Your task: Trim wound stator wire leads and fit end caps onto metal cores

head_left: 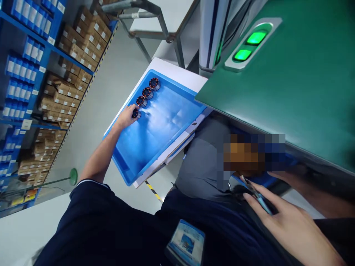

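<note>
Left hand (pixel 127 116) closed around nearest wound stator (pixel 136 113), at near end of row in blue tray (pixel 122 169). Three other stators (pixel 147 93) line up beyond fingers, along tray's left side; left hand nearer them. Winding ends face up. Right hand (pixel 290 221), well apart, clamped on pliers (pixel 260 201), jaws pointing away from palm. Tray sits on white surface (pixel 173 68).

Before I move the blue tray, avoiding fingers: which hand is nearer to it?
Left. The left hand is over the left side of the tray, fingers on a coil; the right hand is outside it, off to the right, holding a tool.
</note>
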Tool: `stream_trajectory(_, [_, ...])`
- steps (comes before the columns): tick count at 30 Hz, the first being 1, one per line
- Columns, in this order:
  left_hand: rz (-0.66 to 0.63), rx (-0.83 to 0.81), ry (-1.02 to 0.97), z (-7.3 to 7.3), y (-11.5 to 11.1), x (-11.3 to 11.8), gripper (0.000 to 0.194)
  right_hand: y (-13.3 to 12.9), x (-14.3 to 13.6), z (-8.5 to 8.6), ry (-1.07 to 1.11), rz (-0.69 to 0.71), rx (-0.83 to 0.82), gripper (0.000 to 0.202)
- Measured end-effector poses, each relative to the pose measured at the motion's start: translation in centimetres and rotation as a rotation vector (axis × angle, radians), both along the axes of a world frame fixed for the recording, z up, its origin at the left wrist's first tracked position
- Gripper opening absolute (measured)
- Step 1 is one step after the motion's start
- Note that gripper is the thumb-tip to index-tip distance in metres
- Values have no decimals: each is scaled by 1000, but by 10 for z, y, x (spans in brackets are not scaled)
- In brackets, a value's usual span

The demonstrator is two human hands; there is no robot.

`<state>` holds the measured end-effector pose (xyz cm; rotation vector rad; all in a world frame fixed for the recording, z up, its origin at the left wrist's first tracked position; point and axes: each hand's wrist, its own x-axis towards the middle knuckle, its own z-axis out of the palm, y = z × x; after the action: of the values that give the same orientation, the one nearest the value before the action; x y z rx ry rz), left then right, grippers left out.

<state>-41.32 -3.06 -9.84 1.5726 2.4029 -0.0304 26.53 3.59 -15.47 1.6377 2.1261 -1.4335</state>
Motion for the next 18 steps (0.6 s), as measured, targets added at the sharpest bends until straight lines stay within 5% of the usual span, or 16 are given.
stream_trajectory(3, [11, 51, 105, -9, -7, 2, 54, 3, -16, 11, -32, 72, -135, 90])
stream_trajectory(8, [172, 155, 214, -31, -20, -2, 79, 6, -78, 51, 221, 306, 4, 104])
stream_trajectory(13, [273, 193, 229, -47, -35, -2, 76, 0, -220, 95, 213, 715, 157, 99])
stream_trajectory(18, [326, 196, 238, -39, -32, 9, 72, -20, -370, 97, 169, 778, 283, 72])
